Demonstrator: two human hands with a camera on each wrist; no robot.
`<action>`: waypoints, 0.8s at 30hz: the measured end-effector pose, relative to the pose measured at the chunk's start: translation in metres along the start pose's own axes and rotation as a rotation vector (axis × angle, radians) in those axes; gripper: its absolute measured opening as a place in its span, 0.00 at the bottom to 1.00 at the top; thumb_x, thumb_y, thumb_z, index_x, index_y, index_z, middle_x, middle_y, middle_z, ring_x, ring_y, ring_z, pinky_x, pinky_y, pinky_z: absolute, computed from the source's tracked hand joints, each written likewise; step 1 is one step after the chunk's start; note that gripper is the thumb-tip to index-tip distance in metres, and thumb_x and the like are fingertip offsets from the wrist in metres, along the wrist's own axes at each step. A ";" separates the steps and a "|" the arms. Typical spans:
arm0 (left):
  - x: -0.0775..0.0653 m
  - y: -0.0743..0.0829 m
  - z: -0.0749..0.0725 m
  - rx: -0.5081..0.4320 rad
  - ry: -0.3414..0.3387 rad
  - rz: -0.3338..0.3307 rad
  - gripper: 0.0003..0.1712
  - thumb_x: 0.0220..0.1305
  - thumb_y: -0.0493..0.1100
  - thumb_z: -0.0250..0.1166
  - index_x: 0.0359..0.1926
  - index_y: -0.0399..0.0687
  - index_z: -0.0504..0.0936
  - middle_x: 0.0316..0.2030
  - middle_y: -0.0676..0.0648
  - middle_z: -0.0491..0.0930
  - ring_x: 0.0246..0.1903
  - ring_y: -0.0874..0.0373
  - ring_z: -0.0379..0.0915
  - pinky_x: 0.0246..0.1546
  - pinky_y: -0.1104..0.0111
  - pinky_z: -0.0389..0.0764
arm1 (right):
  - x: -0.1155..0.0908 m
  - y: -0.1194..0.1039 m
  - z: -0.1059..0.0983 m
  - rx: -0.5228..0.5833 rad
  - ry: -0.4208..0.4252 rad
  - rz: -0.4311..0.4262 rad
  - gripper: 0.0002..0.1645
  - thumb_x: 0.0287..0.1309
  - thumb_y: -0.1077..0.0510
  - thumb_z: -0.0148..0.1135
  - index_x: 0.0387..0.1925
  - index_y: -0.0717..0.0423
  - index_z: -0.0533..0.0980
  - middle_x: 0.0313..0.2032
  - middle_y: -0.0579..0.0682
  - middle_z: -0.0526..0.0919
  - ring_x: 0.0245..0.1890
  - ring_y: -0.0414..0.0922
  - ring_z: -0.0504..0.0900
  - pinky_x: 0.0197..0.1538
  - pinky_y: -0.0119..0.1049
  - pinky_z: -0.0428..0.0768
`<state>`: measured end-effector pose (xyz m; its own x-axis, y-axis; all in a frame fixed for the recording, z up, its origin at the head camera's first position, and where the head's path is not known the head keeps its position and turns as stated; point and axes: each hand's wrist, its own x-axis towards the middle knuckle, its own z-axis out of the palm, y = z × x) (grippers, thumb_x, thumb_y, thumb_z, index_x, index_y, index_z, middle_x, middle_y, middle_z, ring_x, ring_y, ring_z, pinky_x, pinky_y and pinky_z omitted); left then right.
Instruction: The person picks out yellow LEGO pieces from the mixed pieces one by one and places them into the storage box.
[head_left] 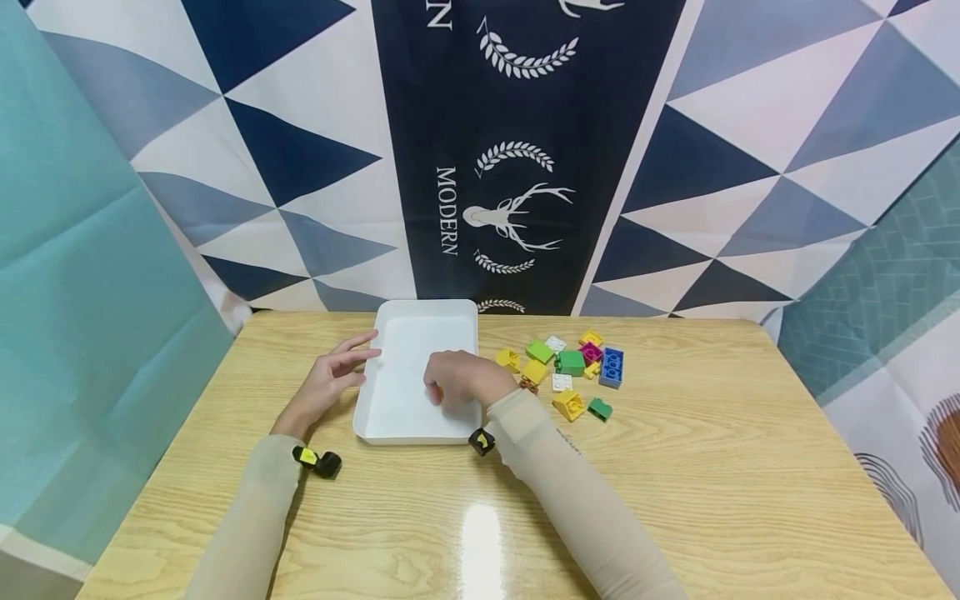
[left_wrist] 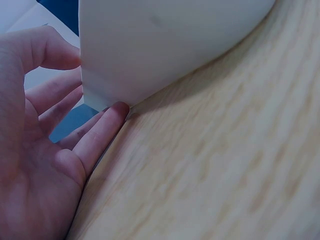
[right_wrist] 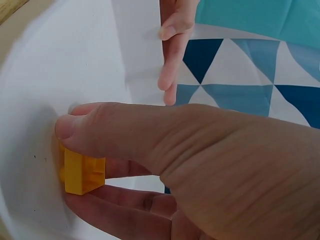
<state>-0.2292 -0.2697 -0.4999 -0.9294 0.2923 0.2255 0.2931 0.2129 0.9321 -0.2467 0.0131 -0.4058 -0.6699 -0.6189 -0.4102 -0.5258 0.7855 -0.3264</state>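
Observation:
My right hand (head_left: 467, 379) is inside the white tray (head_left: 405, 333), low over its floor. In the right wrist view its thumb and fingers hold a small yellow toy building brick (right_wrist: 80, 172), with the hollow side facing the palm. The fingers partly cover the brick. At the tray's left side, my left hand (head_left: 330, 379) has its fingers extended and touching the outside of the wall. The left wrist view shows the tray's wall (left_wrist: 165, 40) close up, with the thumb near the rim and a fingertip low down by the table.
Right of the tray lies a loose group of bricks, among them a blue brick (head_left: 611, 367), a green brick (head_left: 570, 363), a white brick (head_left: 562, 382) and a yellow sloped brick (head_left: 568, 406). Behind the wooden table (head_left: 420, 517) hangs a patterned cloth (head_left: 510, 108).

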 end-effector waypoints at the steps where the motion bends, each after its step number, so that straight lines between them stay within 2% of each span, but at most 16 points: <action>1: 0.000 0.000 0.000 0.002 -0.001 -0.003 0.26 0.74 0.24 0.60 0.70 0.20 0.80 0.86 0.26 0.61 0.88 0.26 0.49 0.73 0.89 0.69 | 0.000 0.000 0.000 0.002 0.000 0.000 0.21 0.66 0.75 0.68 0.27 0.46 0.79 0.47 0.48 0.80 0.48 0.48 0.78 0.43 0.34 0.76; 8: 0.001 0.000 0.000 -0.010 0.000 -0.029 0.27 0.72 0.23 0.60 0.71 0.22 0.80 0.87 0.29 0.61 0.88 0.29 0.50 0.74 0.89 0.69 | 0.000 0.002 0.002 0.001 0.006 -0.001 0.21 0.65 0.75 0.69 0.28 0.46 0.80 0.47 0.48 0.81 0.48 0.48 0.78 0.43 0.33 0.76; 21: 0.001 -0.001 0.000 -0.008 -0.008 -0.023 0.27 0.73 0.24 0.60 0.71 0.23 0.80 0.87 0.28 0.60 0.88 0.28 0.50 0.74 0.89 0.69 | -0.001 0.001 0.001 0.007 0.001 -0.006 0.21 0.64 0.77 0.65 0.28 0.46 0.80 0.46 0.49 0.83 0.49 0.48 0.79 0.47 0.36 0.77; 22: 0.001 -0.001 0.000 -0.004 -0.008 -0.020 0.26 0.74 0.24 0.60 0.71 0.23 0.80 0.87 0.28 0.60 0.88 0.28 0.50 0.74 0.89 0.69 | 0.010 0.009 0.008 -0.006 0.007 -0.009 0.20 0.63 0.76 0.65 0.29 0.46 0.81 0.46 0.49 0.83 0.49 0.48 0.79 0.47 0.36 0.77; 24: 0.001 -0.001 0.000 0.000 -0.007 -0.016 0.26 0.74 0.24 0.60 0.71 0.23 0.80 0.87 0.28 0.61 0.88 0.28 0.50 0.74 0.89 0.69 | 0.010 0.009 0.008 -0.013 0.005 -0.018 0.19 0.63 0.75 0.64 0.30 0.47 0.81 0.47 0.49 0.84 0.49 0.48 0.79 0.49 0.37 0.79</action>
<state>-0.2303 -0.2700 -0.5006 -0.9323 0.2953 0.2089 0.2783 0.2171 0.9356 -0.2543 0.0138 -0.4195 -0.6628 -0.6330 -0.4000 -0.5446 0.7741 -0.3228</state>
